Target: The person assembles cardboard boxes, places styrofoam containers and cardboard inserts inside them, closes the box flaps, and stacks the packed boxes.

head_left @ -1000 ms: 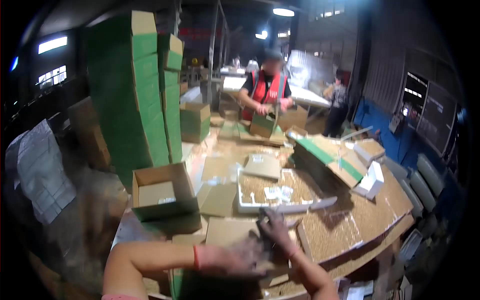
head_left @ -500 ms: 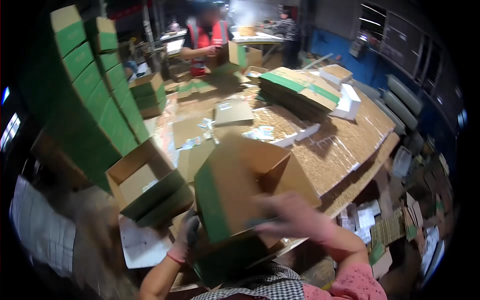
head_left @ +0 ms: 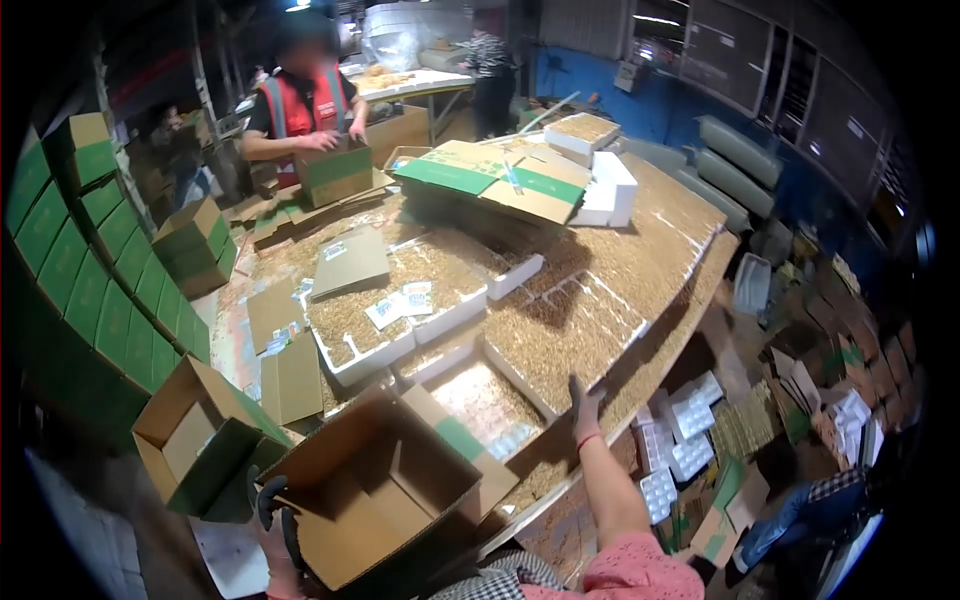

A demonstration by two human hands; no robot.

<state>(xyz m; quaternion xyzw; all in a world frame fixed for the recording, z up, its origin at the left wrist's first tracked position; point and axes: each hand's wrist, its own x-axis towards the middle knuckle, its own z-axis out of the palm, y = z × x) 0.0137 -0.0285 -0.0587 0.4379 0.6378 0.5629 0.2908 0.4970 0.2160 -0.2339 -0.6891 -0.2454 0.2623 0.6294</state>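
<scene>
An open cardboard box point(head_left: 350, 535) is tilted toward me at the table's front, with bare brown walls inside. My left hand point(head_left: 272, 525), in a glove with dark fingertips, grips its left rim. My right hand point(head_left: 587, 412), gloved too, is off the box with its fingers stretched forward. It is at the near edge of a white foam tray of brown grainy material point(head_left: 560, 350); I cannot tell whether it touches. Between the box and that tray lies a foam compartment point(head_left: 480, 395) with little material in it. A second open box point(head_left: 225, 465) stands left, a small card inside.
Green-banded boxes point(head_left: 90, 290) are stacked high at left. Flattened cartons point(head_left: 490, 180) lie piled on the trays. Printed packets point(head_left: 400, 303) rest on the material. Opposite, a person in a red vest point(head_left: 310, 110) handles a box. Egg-tray-like packs point(head_left: 690, 420) lie at lower right.
My right hand has left the box and reached forward to the tray edge. The box has turned, its opening now facing me. The view has shifted right, and the person opposite appears further left.
</scene>
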